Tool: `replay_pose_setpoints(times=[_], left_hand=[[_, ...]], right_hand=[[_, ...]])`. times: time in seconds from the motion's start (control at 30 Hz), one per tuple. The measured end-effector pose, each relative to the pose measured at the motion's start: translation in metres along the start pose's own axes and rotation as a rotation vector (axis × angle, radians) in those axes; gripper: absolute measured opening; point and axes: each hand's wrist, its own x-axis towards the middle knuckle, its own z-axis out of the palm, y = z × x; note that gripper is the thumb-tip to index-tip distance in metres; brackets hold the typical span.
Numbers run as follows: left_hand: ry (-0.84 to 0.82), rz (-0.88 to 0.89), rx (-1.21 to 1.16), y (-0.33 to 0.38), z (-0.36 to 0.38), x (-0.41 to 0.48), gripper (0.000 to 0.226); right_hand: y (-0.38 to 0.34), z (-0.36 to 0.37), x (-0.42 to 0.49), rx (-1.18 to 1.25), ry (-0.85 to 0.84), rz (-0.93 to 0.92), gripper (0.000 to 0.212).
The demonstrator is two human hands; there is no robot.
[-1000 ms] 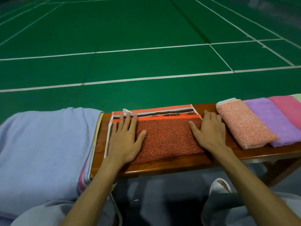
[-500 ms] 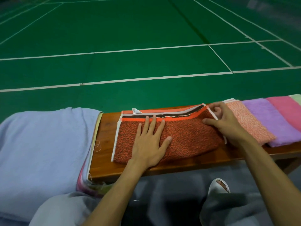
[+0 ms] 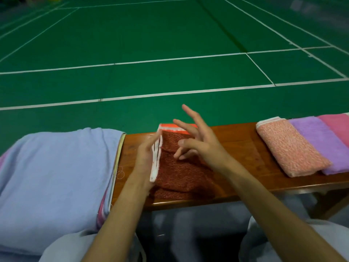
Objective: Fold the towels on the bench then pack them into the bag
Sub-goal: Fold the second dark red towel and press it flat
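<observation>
An orange-red towel [image 3: 181, 173] with white hems lies folded into a narrower block on the wooden bench [image 3: 243, 148]. My left hand [image 3: 146, 159] stands edge-on against the towel's left side, its straight fingers along the stacked white hems. My right hand [image 3: 198, 140] hovers over the towel with fingers spread, holding nothing. Three folded towels lie side by side at the right: a peach one [image 3: 290, 146], a purple one [image 3: 321, 140] and a pink one [image 3: 338, 125]. No bag is in view.
A pile of unfolded cloth topped by a light blue towel [image 3: 56, 178] covers the bench's left end. Beyond the bench stretches a green court floor [image 3: 170, 44] with white lines. My knees sit below the bench's front edge.
The towel's right half has been folded over to the left. My right hand has let go and lifted. My left hand moved from flat on top to the left edge.
</observation>
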Motion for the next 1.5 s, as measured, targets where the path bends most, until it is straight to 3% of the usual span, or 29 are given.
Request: replay_pose_setpoints(times=[0.07,0.13,0.2,0.33,0.4,0.5,0.53,0.6,0.67,0.77,1.1,1.2,1.27,1.37,1.5], left_hand=[[0.086,-0.073,0.1,-0.002,-0.012,-0.001,0.04],[0.158,-0.079,0.171,-0.005,-0.021,0.0,0.056],[0.149,-0.038,0.23,-0.006,-0.026,0.0,0.066],[0.143,0.011,0.329,-0.001,-0.032,-0.008,0.076],[0.232,0.067,0.452,0.0,-0.034,-0.011,0.062],[0.565,0.387,0.898,-0.002,-0.043,-0.011,0.035],[0.62,0.549,1.073,-0.003,-0.046,-0.01,0.04],[0.551,0.742,1.471,-0.008,-0.045,-0.008,0.058],[0.425,0.754,1.747,-0.019,-0.042,-0.003,0.064],[0.369,0.606,1.944,-0.042,-0.049,0.002,0.067],[0.503,0.391,1.914,-0.057,-0.067,-0.016,0.104],[0.51,0.403,1.847,-0.056,-0.065,-0.02,0.109],[0.575,0.531,1.778,-0.056,-0.059,-0.026,0.097],[0.745,0.779,1.703,-0.055,-0.051,-0.035,0.045],[0.778,0.565,1.529,-0.049,-0.053,-0.042,0.03]], right_hand=[[0.012,-0.005,0.002,-0.071,0.183,-0.015,0.08],[0.025,-0.011,-0.001,-0.345,0.324,-0.058,0.066],[0.039,-0.012,-0.009,-0.711,0.356,-0.097,0.061],[0.067,-0.002,-0.018,-1.201,0.094,-0.091,0.08],[0.076,0.001,-0.018,-1.348,-0.027,-0.057,0.084],[0.075,0.001,-0.018,-1.416,-0.109,-0.071,0.083],[0.075,0.002,-0.017,-1.419,-0.129,-0.081,0.083],[0.075,0.004,-0.017,-1.419,-0.154,-0.107,0.082],[0.074,0.004,-0.016,-1.396,-0.155,-0.121,0.083],[0.071,0.0,-0.015,-1.373,-0.142,-0.076,0.084],[0.08,-0.004,-0.01,-1.337,-0.107,0.043,0.081],[0.077,0.001,-0.007,-1.309,-0.072,0.06,0.082],[0.072,0.002,-0.003,-1.285,0.023,0.012,0.078],[0.068,0.002,0.012,-1.325,0.181,-0.142,0.05],[0.067,0.012,0.039,-1.244,0.174,-0.037,0.023]])
